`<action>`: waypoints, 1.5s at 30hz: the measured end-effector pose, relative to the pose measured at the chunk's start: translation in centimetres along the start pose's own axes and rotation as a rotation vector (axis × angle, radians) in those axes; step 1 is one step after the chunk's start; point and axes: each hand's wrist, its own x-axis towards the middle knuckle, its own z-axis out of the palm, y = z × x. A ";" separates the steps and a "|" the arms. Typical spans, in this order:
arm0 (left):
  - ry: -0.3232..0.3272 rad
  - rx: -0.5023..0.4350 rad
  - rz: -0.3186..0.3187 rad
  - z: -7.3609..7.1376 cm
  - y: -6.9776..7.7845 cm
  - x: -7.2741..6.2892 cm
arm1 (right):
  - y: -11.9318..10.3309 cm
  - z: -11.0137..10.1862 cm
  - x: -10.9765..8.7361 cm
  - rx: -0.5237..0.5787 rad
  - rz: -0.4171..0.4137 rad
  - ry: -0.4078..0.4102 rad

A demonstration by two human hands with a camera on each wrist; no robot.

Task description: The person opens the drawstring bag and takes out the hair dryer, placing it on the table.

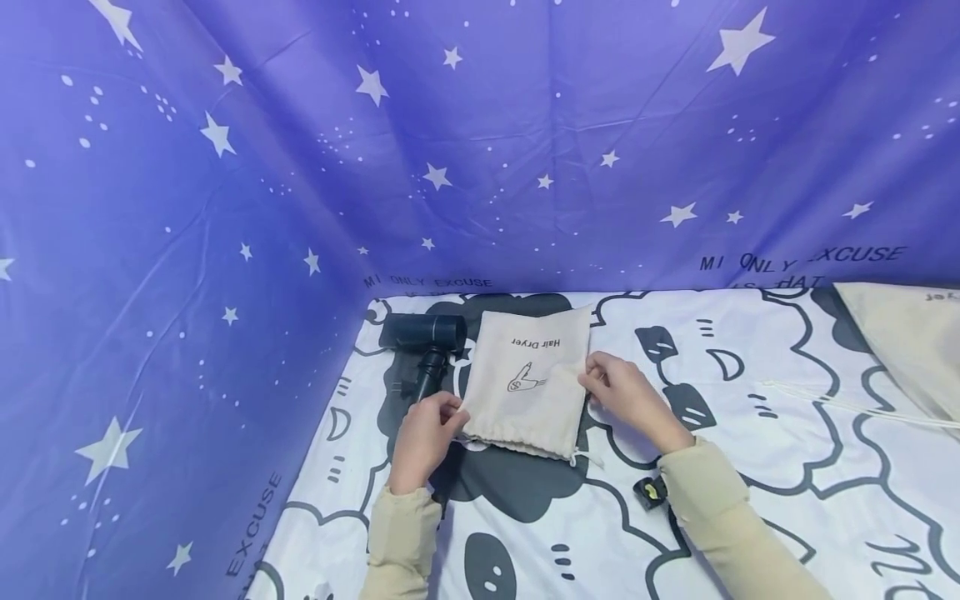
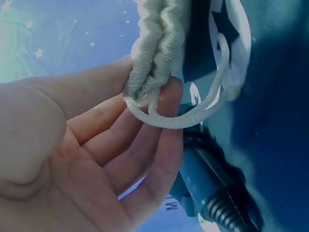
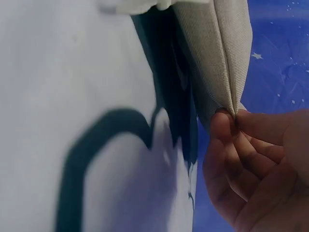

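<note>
Left grip [image 1: 425,435] and right grip [image 1: 628,396] pinch a woven, ruched-mouthed, rectangular bag [image 1: 531,404] near the far edge of the surface [image 1: 607,546].

Blue-violet fabric walls [image 1: 637,108], printed with white stars [image 1: 741,42] and dots [image 1: 84,142], rise along the left and back edges of a white cloth [image 1: 570,508] and meet by its back left corner. Black lettering [image 1: 866,253], including "ONLY EXCUSE," runs just above the cloth's back edge. The cloth bears dark-outlined cartoon faces, 1 beside printed sunglasses [image 1: 687,404]. Soft light leaves the creased back wall in paler and deeper bands.
</note>
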 end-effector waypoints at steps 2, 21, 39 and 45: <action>-0.016 0.003 -0.024 0.0 -0.2 -0.2 | -0.1 0.3 0.0 0.005 0.016 -0.026; -0.027 0.022 -0.080 0.6 -1.5 0.1 | -1.0 1.2 -0.2 -0.005 -0.006 -0.108; -0.047 0.029 -0.121 -0.7 -2.1 -0.7 | -1.3 2.4 0.7 -0.012 0.002 -0.142; -0.036 0.042 -0.119 -0.7 -2.0 -0.7 | -1.1 2.4 0.4 -0.009 0.038 -0.168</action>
